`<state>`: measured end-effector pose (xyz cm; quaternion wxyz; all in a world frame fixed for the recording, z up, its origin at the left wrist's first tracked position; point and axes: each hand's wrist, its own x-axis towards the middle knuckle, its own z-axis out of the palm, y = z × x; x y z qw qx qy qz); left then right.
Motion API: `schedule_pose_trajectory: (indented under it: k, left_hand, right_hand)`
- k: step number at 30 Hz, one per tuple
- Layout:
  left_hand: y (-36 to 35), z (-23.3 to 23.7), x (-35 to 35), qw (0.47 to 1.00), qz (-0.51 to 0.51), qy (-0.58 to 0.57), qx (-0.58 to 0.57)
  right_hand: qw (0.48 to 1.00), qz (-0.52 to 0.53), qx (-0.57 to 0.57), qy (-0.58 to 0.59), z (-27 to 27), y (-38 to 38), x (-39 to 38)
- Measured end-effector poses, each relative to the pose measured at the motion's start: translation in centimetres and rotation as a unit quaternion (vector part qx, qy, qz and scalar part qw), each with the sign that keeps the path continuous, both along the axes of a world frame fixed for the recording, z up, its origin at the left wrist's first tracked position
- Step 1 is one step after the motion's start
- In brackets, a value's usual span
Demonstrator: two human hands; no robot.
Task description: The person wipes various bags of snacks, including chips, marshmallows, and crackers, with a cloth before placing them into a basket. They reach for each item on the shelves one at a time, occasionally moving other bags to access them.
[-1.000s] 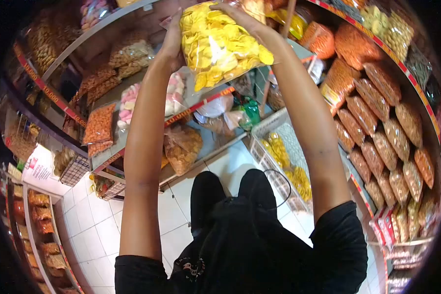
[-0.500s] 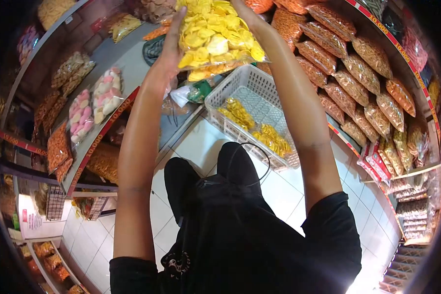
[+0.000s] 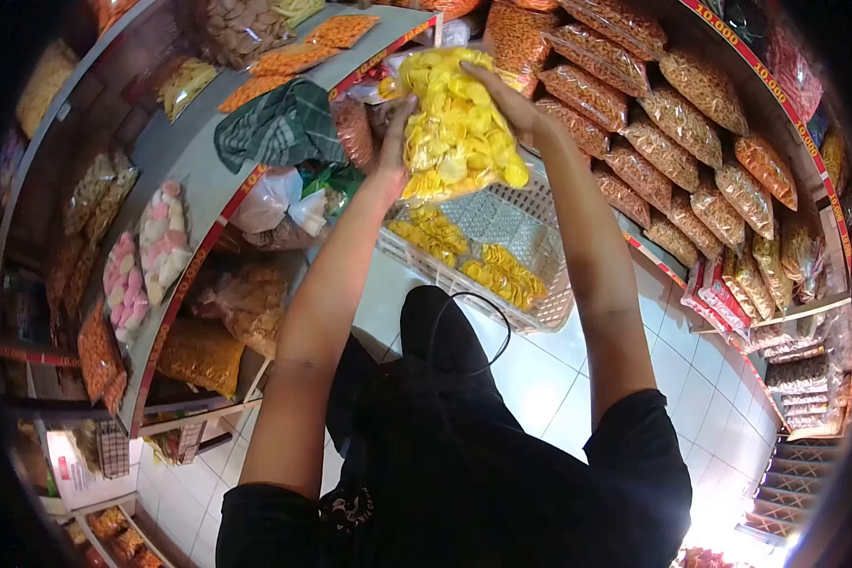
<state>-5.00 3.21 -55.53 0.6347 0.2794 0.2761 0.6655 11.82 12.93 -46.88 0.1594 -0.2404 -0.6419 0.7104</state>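
**Two-hand hold on a bag of yellow chips, above a basket**

Obs. 1: Both arms are raised forward. A clear bag of yellow chips (image 3: 456,128) sits between the two hands, off every surface.

Obs. 2: Left hand (image 3: 395,137) lies against the bag's left side, palm to the plastic, fingers pointing up and only loosely bent. The thumb is hidden behind the bag.

Obs. 3: Right hand (image 3: 513,102) covers the bag's upper right corner. Its fingers (image 3: 488,78) curl over the top edge and press into the plastic. The bag is squeezed between the two palms.

Obs. 4: Directly below the grip stands a white plastic basket (image 3: 540,320) on the tiled floor (image 3: 540,374). Flat packs of yellow chips (image 3: 506,270) lie in it, well apart from the held bag.

Obs. 5: Left of the grip, a green checked cloth (image 3: 279,128) lies on a grey shelf (image 3: 185,161). Right of the grip, rows of orange-brown snack bags (image 3: 682,114) lean on a slanted rack, the closest ones just beside the right wrist.
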Motion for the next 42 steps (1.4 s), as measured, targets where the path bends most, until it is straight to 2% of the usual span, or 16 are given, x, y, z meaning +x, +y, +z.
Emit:
schedule_pose_trajectory:
  k: [2,4,7,8,11,15,18,21,24,28,32,33,35,38,40,42]
  left_hand:
    - [0.7,-0.8,1.3,0.999,-0.029,-0.025,-0.013]
    - [1.1,-1.9,2.5,0.999,-0.03,-0.013,-0.035]
    - [3.4,-6.0,2.0,0.997,-0.036,0.003,-0.075]
    - [3.8,-6.6,2.1,0.995,-0.044,-0.006,-0.085]
    - [6.3,-10.9,1.0,0.995,-0.037,0.039,-0.089]
    - [8.7,-16.5,-0.5,0.979,0.006,0.142,-0.147]
    - [10.0,-21.1,-1.0,0.959,0.027,0.179,-0.216]
    - [9.3,-19.0,1.2,0.965,0.058,0.124,-0.223]
    - [10.4,-18.6,2.0,0.934,0.101,0.197,-0.281]
    - [11.8,-19.7,2.7,0.927,0.112,0.172,-0.315]
    - [14.6,-27.4,1.6,0.94,0.136,0.163,-0.268]
    - [14.9,-28.2,1.5,0.915,0.127,0.216,-0.316]
    - [14.4,-24.4,1.7,0.849,0.102,0.32,-0.409]
    - [15.9,-30.9,0.4,0.802,0.067,0.323,-0.498]
    - [15.8,-36.5,0.7,0.839,0.139,0.212,-0.481]
    - [15.9,-37.7,0.8,0.865,0.169,0.103,-0.461]
  right_hand:
    - [0.998,-0.044,0.04,-0.018,-5.9,5.3,-0.5]
    - [0.992,-0.096,0.074,-0.042,-8.2,7.5,-0.1]
    - [0.971,-0.186,0.114,-0.093,-7.1,4.8,1.3]
    - [0.98,-0.142,0.105,-0.09,-6.7,4.6,1.7]
    - [0.975,-0.16,0.104,-0.115,-6.9,4.4,2.2]
    - [0.962,-0.224,0.107,-0.114,-13.6,7.7,1.7]
    - [0.962,-0.199,0.162,-0.09,-15.3,7.9,0.9]
    - [0.941,-0.201,0.24,-0.126,-19.6,10.5,-0.4]
    - [0.888,-0.256,0.3,-0.237,-22.3,11.6,-1.2]
    - [0.895,-0.174,0.326,-0.249,-24.5,13.0,-0.9]
    - [0.878,-0.145,0.358,-0.283,-26.9,13.9,-0.8]
    - [0.859,-0.151,0.381,-0.306,-27.8,14.0,-0.8]
    - [0.857,-0.141,0.378,-0.321,-29.5,14.7,-1.1]
    - [0.849,-0.118,0.41,-0.313,-31.7,15.0,-1.7]
    - [0.838,-0.093,0.454,-0.288,-33.2,15.2,-2.4]
    - [0.832,-0.074,0.452,-0.313,-34.0,15.1,-3.4]
